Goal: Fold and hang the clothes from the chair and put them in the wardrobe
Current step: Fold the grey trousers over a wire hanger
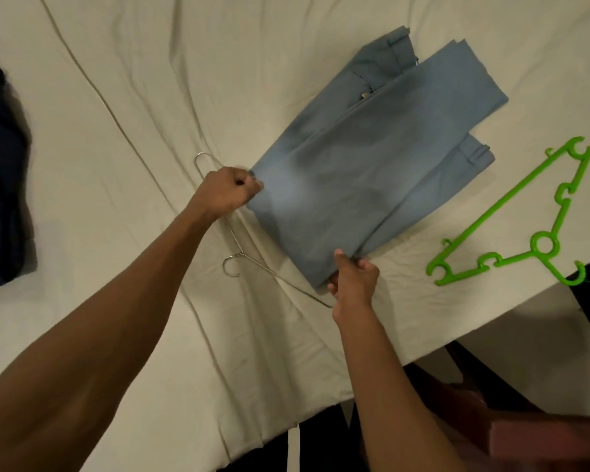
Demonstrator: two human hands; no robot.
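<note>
While both hands pinch its fold, blue trousers (372, 165), left hand (225, 190), right hand (353, 282).

Home bedroom, sheeted bed (123, 107), hangers, clothes

Left arm: bare, reaching from the lower left corner up and to the right, nearly straight.
Left hand (227, 190): back of the hand up, fingers curled tight into a fist-like pinch at the far end of its reach; fingertips slightly blurred.
Right arm: bare, rising from the bottom edge, forearm angled up and slightly left.
Right hand (353, 279): thumb raised on top, fingers curled under in a pinching grip, wrist about straight.
Spacing: hands well apart, left farther away than right.
</note>
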